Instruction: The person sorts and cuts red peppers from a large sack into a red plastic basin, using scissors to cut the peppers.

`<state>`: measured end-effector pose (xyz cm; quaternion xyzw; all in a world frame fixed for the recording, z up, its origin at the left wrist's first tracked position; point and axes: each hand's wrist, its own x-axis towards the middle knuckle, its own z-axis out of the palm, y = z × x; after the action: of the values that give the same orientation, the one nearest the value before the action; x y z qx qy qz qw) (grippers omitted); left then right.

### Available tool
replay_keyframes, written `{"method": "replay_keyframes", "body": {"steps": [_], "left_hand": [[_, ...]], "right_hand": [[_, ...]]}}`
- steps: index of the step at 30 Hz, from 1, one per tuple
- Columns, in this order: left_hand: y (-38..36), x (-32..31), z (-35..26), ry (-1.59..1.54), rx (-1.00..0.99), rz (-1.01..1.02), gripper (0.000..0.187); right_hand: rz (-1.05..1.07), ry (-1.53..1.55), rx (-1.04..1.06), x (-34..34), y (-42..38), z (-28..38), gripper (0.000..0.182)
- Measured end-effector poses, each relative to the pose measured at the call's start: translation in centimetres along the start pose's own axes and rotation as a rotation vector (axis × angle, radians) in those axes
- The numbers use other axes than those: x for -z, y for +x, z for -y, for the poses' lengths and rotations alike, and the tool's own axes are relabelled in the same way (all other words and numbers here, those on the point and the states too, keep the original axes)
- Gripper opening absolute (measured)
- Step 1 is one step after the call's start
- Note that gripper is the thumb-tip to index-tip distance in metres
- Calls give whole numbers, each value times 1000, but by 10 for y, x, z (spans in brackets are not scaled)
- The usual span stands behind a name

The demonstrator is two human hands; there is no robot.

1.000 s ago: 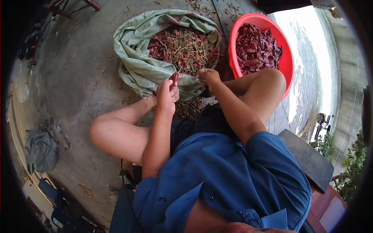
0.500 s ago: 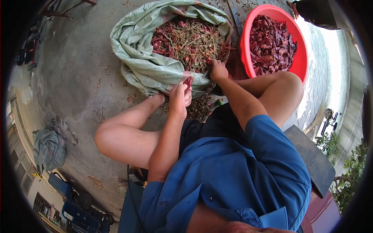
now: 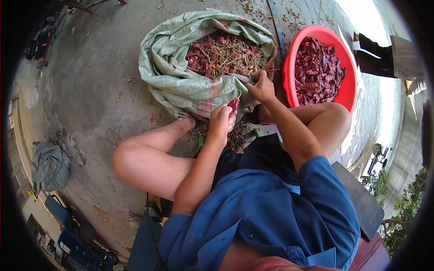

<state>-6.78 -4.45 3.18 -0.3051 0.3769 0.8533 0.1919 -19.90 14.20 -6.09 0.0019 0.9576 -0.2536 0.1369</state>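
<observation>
A dark red dried chilli pepper (image 3: 233, 105) is pinched in the grip of the left hand (image 3: 221, 121), its tip poking up above the curled fingers, just in front of the person's bent left knee. Just beyond that grip lies the rolled-down rim of a pale green woven plastic sack (image 3: 181, 86), which stands open on the grey concrete floor (image 3: 90, 90) and is filled with a tangle of red chillies and straw-coloured stems (image 3: 224, 54). The right hand (image 3: 261, 88) is up and to the right of the left grip, at the sack's near edge; its fingers are pressed together around something thin, but what it is cannot be told. Right of that hand, and close beside the sack, sits a round red plastic basin (image 3: 348, 90) heaped with dark red dried chillies (image 3: 316, 67). Below both grips, between the person's legs, a small pile of loose stems (image 3: 237, 135) litters the floor. Far off to the lower left of the grips a crumpled grey-green cloth bundle (image 3: 49, 165) lies on the floor.
</observation>
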Motion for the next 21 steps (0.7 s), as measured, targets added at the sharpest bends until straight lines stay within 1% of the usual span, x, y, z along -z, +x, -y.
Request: {"method": "replay_keyframes", "body": {"steps": [1,2,3,6,7,9,10,11,13,14,15,16,17,18,19,21], "left_hand": [[-2,0,1,-4,-7,4,17],[-6,-2,0,3,-12,5,17],[-9,-4,-1,10,-18,7,17],[-13,2,-1,-10,-31,11,17],[-16,4,0,-14,-40,12,17],[-18,6,-1,-11,-54,-10,17],[-21,6,-1,-15,-61,-7,17],[-22,4,-3,-14,-65,-22,17],[-24,2,-4,-15,-73,-33,18],[-24,2,-4,-9,-79,-35,18],[-25,1,-6,-2,-85,-39,18],[-25,1,-7,-1,-84,-37,18],[-25,2,-6,-3,-85,-38,18],[-24,2,-5,-3,-87,-33,18],[-23,2,-3,-2,-88,-25,18],[-22,3,-2,12,-84,-13,18]], "right_hand": [[-5,17,18,13,0,10,53],[-12,-57,85,27,-1,19,49],[-18,-62,91,38,-3,22,49],[-121,-477,530,73,-3,27,45],[-126,-480,538,83,-6,25,45],[67,-749,556,106,-11,31,47],[229,-772,490,124,-17,38,52],[221,-781,495,139,-21,41,52],[596,-361,350,167,-27,36,59],[723,-292,263,179,-29,37,62],[720,-297,268,185,-30,25,62],[782,-183,214,189,-30,9,60],[843,-67,158,194,-36,12,59],[752,-155,202,200,-43,13,54],[752,-156,201,203,-49,17,54],[598,-251,92,208,-64,28,48]]}}
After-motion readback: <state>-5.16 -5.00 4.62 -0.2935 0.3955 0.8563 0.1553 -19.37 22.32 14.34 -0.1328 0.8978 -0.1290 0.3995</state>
